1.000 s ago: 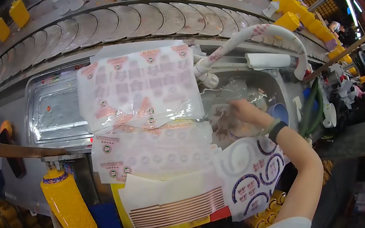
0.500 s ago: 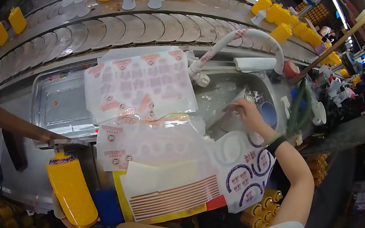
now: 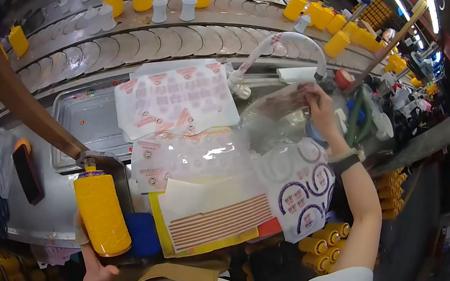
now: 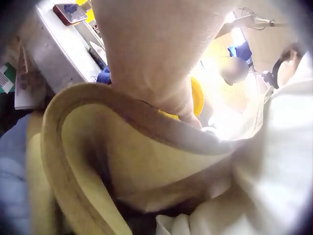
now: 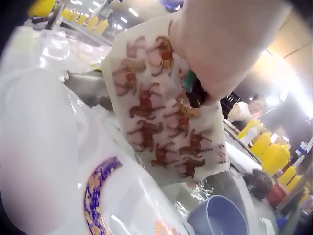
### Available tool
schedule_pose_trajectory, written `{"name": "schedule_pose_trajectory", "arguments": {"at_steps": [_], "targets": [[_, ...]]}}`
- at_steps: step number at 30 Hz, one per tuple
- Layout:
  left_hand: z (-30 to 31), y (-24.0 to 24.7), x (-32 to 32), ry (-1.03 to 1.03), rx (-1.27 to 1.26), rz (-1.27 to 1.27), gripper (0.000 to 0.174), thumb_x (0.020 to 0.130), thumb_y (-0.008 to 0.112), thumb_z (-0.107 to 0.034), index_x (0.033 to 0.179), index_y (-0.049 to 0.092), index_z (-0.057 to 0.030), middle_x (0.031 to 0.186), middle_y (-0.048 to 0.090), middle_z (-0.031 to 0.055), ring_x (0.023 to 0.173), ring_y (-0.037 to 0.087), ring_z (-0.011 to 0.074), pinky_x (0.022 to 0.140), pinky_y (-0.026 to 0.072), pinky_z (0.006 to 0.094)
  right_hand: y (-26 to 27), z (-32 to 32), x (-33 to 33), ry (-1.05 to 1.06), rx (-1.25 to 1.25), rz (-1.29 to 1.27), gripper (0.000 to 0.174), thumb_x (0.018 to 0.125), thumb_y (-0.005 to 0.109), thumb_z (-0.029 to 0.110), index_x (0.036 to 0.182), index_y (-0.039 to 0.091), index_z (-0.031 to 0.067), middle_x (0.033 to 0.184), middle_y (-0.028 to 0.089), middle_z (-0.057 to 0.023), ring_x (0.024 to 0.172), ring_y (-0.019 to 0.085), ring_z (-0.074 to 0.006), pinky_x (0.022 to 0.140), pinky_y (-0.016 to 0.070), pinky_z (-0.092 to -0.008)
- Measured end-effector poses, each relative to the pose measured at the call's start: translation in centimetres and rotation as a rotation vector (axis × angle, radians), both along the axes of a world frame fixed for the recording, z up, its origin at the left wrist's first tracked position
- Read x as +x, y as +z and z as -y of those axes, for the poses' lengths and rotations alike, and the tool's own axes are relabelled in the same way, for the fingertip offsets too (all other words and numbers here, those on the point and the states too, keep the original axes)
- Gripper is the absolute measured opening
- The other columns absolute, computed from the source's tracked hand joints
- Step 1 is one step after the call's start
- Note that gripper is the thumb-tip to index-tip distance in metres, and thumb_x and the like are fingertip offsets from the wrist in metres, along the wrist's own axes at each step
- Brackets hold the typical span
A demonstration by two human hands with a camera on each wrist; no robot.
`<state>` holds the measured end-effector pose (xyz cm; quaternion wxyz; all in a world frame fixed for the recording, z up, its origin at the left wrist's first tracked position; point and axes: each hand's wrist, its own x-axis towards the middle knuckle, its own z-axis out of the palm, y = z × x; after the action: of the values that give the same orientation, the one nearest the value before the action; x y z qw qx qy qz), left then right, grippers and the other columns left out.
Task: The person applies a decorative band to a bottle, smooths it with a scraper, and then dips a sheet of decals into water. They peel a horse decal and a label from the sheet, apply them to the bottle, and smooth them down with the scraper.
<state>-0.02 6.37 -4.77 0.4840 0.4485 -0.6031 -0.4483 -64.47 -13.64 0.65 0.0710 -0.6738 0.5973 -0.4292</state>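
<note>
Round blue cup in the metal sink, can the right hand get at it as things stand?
Probably yes: nothing seems to cover the blue cup and the right hand is near it, but that hand pinches a pale sheet with reddish-brown figures, which might need releasing first.

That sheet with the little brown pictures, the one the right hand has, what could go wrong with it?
The right hand holds the sheet near one end, so it might slip or fold over on itself. It could also brush the blue cup close by, or catch on the paper with purple curves.
</note>
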Motion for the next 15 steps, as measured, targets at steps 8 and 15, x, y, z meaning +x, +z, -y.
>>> {"name": "schedule_pose_trajectory", "arguments": {"at_steps": [8,15], "targets": [[5.7,2.2,4.8,0.220,-0.093,0.061,0.106,0.092,0.036,-0.085,0.166,0.022,-0.0093,0.170,0.025,0.0164,0.154,0.029,0.0335,0.125,0.0227,0.0526,10.7,-0.8,9.5,-0.027,-0.027,0.035,0.024,0.100,0.059,0.006,0.121,0.070,0.0012,0.090,0.073,-0.0074,0.073,0.065,-0.0125,0.068,0.0538,-0.0304],[15.0,4.0,9.3,0.055,-0.264,-0.169,0.077,0.106,0.039,-0.059,0.161,0.033,-0.0054,0.168,0.031,0.0150,0.151,0.036,0.0318,0.124,0.0267,0.0497,20.0,3.0,21.2,0.124,0.033,-0.005,0.028,0.095,0.063,0.008,0.121,0.069,-0.0020,0.092,0.072,-0.0063,0.077,0.067,-0.0115,0.069,0.0557,-0.0288]]}}
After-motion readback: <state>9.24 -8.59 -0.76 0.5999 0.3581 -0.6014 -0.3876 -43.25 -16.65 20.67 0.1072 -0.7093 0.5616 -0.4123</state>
